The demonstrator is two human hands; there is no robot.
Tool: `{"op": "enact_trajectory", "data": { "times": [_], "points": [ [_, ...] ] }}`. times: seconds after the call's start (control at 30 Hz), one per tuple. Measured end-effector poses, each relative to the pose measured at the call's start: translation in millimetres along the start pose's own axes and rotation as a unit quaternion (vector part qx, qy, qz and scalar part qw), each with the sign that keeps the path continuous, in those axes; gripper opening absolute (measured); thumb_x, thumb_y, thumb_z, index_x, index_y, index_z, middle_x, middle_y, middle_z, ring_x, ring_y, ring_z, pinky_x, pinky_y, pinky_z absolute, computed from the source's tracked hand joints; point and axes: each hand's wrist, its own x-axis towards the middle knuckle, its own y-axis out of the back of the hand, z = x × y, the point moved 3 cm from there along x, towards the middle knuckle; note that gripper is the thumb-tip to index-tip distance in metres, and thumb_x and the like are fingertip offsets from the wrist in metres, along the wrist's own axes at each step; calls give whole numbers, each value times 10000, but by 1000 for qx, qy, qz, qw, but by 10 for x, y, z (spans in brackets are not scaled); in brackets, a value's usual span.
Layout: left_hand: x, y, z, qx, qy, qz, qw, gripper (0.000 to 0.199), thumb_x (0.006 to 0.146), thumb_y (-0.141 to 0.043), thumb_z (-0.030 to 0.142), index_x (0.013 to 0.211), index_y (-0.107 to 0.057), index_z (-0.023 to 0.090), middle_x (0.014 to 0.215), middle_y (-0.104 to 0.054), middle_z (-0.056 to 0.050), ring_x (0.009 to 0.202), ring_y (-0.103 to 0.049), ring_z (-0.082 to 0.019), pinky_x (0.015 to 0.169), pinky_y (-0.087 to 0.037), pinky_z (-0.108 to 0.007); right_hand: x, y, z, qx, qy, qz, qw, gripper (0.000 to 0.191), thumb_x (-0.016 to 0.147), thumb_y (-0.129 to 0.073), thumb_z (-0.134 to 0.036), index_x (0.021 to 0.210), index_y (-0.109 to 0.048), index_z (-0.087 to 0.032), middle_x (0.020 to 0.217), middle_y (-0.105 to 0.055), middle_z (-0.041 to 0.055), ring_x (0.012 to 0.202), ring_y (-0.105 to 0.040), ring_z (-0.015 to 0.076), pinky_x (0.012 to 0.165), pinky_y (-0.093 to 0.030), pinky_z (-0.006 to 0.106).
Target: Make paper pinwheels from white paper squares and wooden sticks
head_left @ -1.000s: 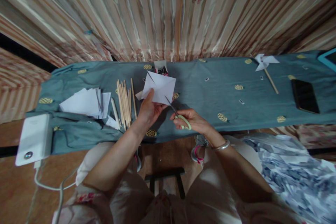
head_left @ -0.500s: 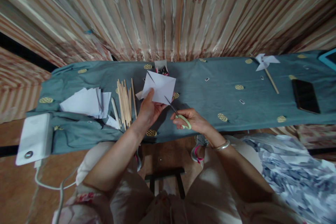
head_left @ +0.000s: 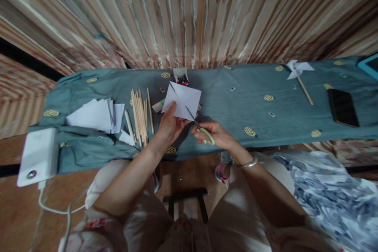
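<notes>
My left hand (head_left: 171, 124) grips a square white sheet of paper (head_left: 186, 97) by its near left side, thumb on top and fingers underneath. A slit shows at the paper's far left corner. In my right hand (head_left: 215, 134) is a pair of scissors (head_left: 206, 134) with light green handles. Their blades lie at the paper's near right corner and point inward. Just beyond the paper, a small open box (head_left: 181, 76) holds small dark items. Partly under the paper's left side lies a small flat card or box (head_left: 158, 106).
Several wooden sticks (head_left: 139, 116), a white pen-like stick (head_left: 130, 126) and a stack of white paper (head_left: 93, 115) lie to the left. A white power device (head_left: 38, 156) sits at the left edge. At right are a paper pinwheel (head_left: 297, 70) and a dark phone (head_left: 343, 107).
The paper and my left hand have shifted slightly right and nearer, with the scissors still at the paper's corner. More of the card beneath the paper shows.
</notes>
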Motion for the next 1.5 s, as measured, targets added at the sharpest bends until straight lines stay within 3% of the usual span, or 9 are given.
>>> {"op": "enact_trajectory", "data": {
  "times": [0.4, 0.63, 0.97, 1.5],
  "points": [
    [-27, -36, 22, 8, -10, 21, 1000, 313, 991, -464, 288, 1258, -559, 154, 1051, -743, -115, 1066, -699, -277, 956, -562, -464, 22, -10, 6, -2, 6, 7, 1000, 464, 616, -835, -572, 742, -667, -158, 525, -581, -49, 475, -506, 71, 472, -406, 207],
    [-80, -95, -23, 16, 8, 17, 1000, 301, 1011, -405, 263, 1252, -541, 143, 944, -752, -88, 972, -726, -247, 945, -576, -428, 15, -22, -37, -2, -7, 14, 1000, 503, 575, -842, -601, 738, -647, -167, 547, -603, -47, 482, -513, 69, 474, -415, 204],
    [-35, -33, -43, 14, -3, 6, 1000, 248, 1011, -418, 270, 1177, -554, 146, 909, -739, -64, 922, -729, -223, 925, -584, -405, 18, -28, -31, -1, -10, 18, 1000, 501, 565, -847, -596, 737, -650, -169, 537, -605, -51, 474, -517, 70, 467, -414, 203],
    [-53, -56, -25, 29, -5, 2, 1000, 328, 1018, -395, 282, 1263, -538, 119, 1068, -732, -136, 1031, -710, -264, 953, -563, -444, 38, -50, -52, 16, -11, 23, 1000, 455, 539, -884, -519, 705, -649, -166, 509, -582, -63, 448, -493, 60, 450, -403, 200]
  ]
}}
